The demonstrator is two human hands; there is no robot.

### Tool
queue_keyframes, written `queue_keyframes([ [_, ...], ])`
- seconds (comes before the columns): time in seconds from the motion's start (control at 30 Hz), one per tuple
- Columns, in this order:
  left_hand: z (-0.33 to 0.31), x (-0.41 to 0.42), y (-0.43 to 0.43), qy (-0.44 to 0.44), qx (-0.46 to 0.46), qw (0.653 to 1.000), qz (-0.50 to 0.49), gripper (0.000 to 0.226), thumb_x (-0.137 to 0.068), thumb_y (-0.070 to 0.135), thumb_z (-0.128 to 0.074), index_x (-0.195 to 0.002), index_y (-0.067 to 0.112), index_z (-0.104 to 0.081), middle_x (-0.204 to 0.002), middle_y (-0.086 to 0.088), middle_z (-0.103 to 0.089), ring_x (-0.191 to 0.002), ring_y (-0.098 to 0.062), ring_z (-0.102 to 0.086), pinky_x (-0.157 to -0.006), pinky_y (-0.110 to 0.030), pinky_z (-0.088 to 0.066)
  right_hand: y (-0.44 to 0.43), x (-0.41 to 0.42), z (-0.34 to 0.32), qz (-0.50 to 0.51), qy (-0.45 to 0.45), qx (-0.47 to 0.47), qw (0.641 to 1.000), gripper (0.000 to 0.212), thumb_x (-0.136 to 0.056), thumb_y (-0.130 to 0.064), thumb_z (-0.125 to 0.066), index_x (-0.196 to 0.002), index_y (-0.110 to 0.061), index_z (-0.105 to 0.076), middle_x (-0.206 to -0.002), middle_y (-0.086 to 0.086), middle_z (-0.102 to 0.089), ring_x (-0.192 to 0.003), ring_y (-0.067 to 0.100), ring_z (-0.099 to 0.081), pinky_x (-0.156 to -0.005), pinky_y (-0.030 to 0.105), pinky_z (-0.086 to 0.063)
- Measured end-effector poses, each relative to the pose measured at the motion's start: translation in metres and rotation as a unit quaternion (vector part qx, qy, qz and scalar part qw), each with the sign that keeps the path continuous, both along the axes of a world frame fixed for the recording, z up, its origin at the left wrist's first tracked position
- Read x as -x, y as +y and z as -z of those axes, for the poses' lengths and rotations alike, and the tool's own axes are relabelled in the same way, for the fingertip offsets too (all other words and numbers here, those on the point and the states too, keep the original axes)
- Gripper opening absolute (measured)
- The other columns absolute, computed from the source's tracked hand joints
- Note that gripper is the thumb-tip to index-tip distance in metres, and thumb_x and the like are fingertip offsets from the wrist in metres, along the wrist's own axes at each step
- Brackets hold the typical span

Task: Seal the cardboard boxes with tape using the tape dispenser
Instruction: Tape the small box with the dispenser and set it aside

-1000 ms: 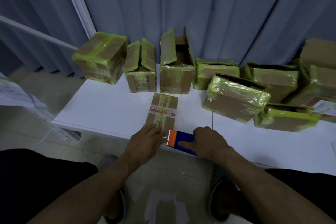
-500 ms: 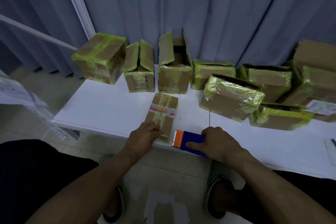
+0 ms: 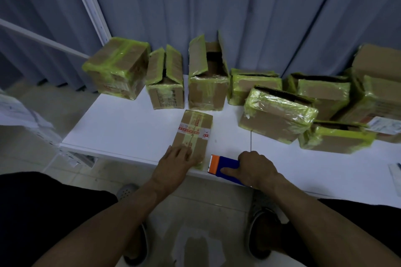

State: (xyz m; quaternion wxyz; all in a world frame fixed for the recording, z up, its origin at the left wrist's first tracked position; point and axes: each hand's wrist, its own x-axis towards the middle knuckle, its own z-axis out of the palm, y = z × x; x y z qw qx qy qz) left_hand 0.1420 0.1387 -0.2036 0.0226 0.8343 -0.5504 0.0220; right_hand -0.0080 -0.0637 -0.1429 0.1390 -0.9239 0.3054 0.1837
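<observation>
Two hands at worktop's (image 3: 130, 128) front edge: left hand (image 3: 176, 157) flat on small box's (image 3: 195, 130) near end, right hand (image 3: 253, 166) wrapped round tape dispenser (image 3: 223, 166) just beside. Best to pin box firmly, run dispenser straight down its middle.

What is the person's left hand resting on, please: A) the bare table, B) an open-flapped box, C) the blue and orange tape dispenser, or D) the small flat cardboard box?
D: the left hand lies with straight fingers on the near end of the small flat cardboard box, while the right hand grips the blue and orange tape dispenser.
</observation>
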Motion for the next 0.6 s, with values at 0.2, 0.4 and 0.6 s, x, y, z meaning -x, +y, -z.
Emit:
queue_keyframes([
  [0.2, 0.004, 0.005, -0.007, 0.010, -0.031, 0.997, -0.063, 0.060, -0.072, 0.036, -0.086, -0.126, 0.040, -0.058, -0.122, -0.004, -0.060, -0.121, -0.030, -0.055, -0.104, -0.068, -0.033, 0.006, -0.014, 0.008, -0.016, 0.012, -0.007, 1.000, 0.064, -0.082, -0.081, -0.057, -0.094, -0.019, -0.052, -0.099, 0.004, -0.065, -0.082, 0.020, -0.059, -0.074, 0.033, -0.053],
  [0.4, 0.011, 0.005, -0.008, 0.086, 0.047, 0.993, -0.060, 0.059, -0.072, 0.031, -0.089, -0.125, 0.034, -0.064, -0.121, -0.001, -0.060, -0.118, -0.025, -0.055, -0.085, -0.043, -0.058, 0.007, -0.021, 0.007, -0.024, 0.016, -0.002, 1.000, 0.066, -0.082, -0.081, -0.057, -0.098, -0.017, -0.055, -0.106, 0.006, -0.068, -0.085, 0.021, -0.061, -0.079, 0.035, -0.057],
  [0.6, 0.015, 0.005, -0.008, 0.109, 0.095, 0.987, -0.071, 0.064, -0.076, 0.027, -0.086, -0.127, 0.041, -0.051, -0.119, 0.002, -0.059, -0.116, -0.024, -0.053, -0.086, -0.042, -0.057, 0.022, -0.021, 0.004, -0.057, 0.008, 0.086, 0.995, 0.068, -0.089, -0.076, -0.053, -0.116, -0.014, -0.063, -0.113, 0.006, -0.069, -0.097, 0.026, -0.068, -0.076, 0.034, -0.052],
])
